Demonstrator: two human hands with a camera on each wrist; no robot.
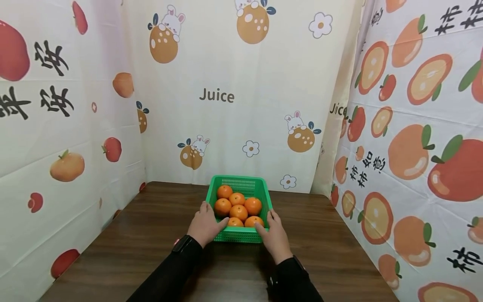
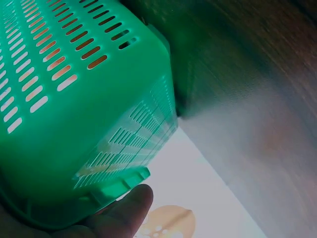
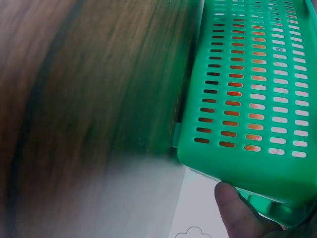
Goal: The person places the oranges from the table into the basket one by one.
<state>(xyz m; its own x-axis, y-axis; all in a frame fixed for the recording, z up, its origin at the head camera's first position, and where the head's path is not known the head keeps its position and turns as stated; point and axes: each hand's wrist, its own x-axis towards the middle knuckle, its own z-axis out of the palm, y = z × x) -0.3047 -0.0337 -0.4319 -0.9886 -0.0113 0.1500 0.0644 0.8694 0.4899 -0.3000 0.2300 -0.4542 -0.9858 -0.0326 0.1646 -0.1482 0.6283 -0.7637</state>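
A green plastic basket [image 1: 237, 236] with slotted walls stands on the wooden table, holding several oranges [image 1: 238, 212]. My left hand [image 1: 205, 225] grips its left side near the front corner, thumb over the rim and fingers along the outside. Opposite it, my right hand [image 1: 276, 237] holds the right side in the same way. In the left wrist view a finger [image 2: 131, 210] lies under the rim of the basket [image 2: 64, 119]. The right wrist view shows a fingertip [image 3: 229, 196] against the basket [image 3: 257, 171], with orange showing through the slots.
The brown table [image 1: 313, 251] reaches back to a cream cloth [image 1: 226, 126] printed with rabbits, flowers and "Juice". Fruit-patterned cloths hang at the left [image 1: 94, 176] and at the right [image 1: 407, 193], along the table's sides.
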